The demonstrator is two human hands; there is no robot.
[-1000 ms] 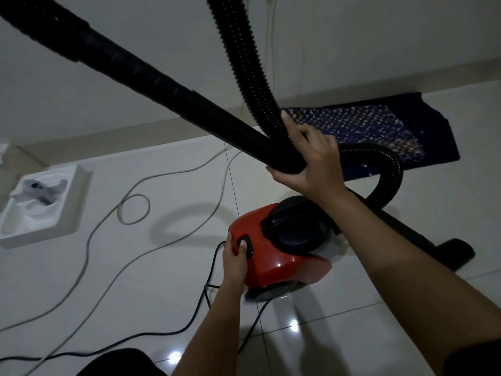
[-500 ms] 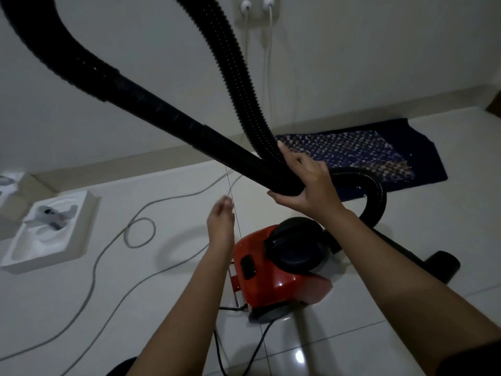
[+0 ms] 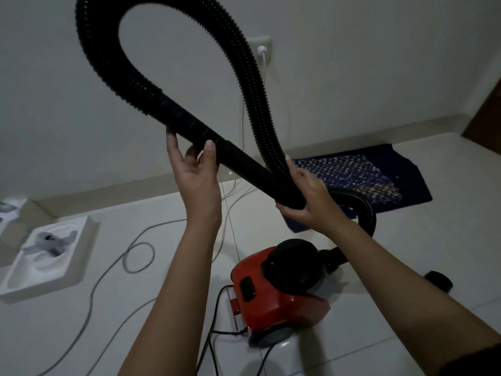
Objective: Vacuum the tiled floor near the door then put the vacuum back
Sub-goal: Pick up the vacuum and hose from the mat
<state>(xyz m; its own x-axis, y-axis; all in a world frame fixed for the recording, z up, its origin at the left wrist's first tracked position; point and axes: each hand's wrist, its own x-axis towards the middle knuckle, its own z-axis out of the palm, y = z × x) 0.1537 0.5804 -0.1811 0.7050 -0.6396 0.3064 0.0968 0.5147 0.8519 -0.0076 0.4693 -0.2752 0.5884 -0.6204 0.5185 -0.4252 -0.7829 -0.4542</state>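
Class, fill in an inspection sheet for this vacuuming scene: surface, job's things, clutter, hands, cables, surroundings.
Surface: pale glossy tiled floor.
Job's things: red canister vacuum on the floor; black hose looped overhead.
Clutter: white foam packaging tray; dark patterned mat.
Hands: left hand and right hand both grip the hose's rigid tube.
Cables: black power cord; grey cables.
Surroundings: wall socket, brown door.
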